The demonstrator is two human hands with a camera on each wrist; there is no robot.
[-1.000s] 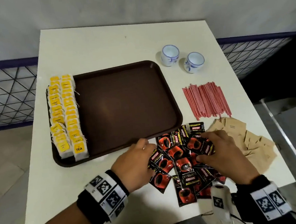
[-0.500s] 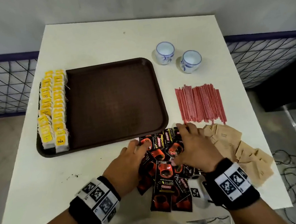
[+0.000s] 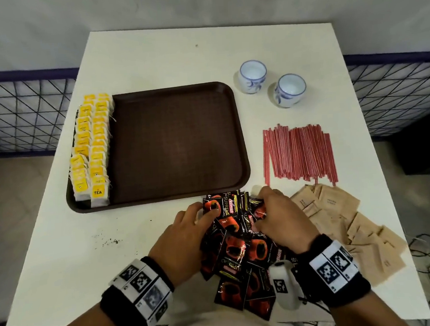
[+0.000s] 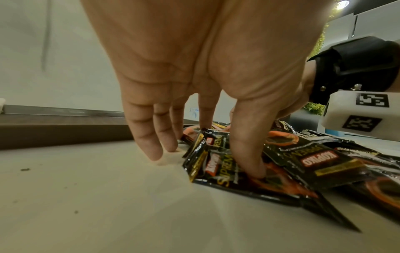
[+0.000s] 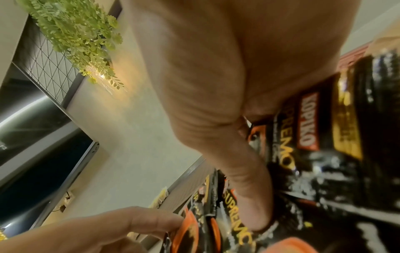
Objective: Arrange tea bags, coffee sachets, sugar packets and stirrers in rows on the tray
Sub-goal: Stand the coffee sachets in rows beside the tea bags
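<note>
A loose pile of black-and-orange coffee sachets (image 3: pixel 236 250) lies on the white table just in front of the brown tray (image 3: pixel 177 145). My left hand (image 3: pixel 204 213) is at the pile's left side. In the left wrist view its thumb presses a sachet (image 4: pixel 218 164), and another stands on edge against the fingers (image 4: pixel 151 147). My right hand (image 3: pixel 262 202) curls over the pile's far right, thumb and fingers closed round several sachets (image 5: pixel 307 137). Two rows of yellow tea bags (image 3: pixel 90 148) fill the tray's left side. Red stirrers (image 3: pixel 300 154) and brown sugar packets (image 3: pixel 340 217) lie on the right.
Two blue-and-white cups (image 3: pixel 252 76) (image 3: pixel 289 90) stand behind the stirrers, right of the tray. Dark crumbs (image 3: pixel 107 243) dot the table left of my left hand. The table's near edge runs just under my wrists. Wire mesh fencing flanks the table.
Both hands have drawn closer together and shifted toward the tray's near edge, bunching the spread sachets into a tighter pile. Tray, tea bags, stirrers and sugar packets stay put.
</note>
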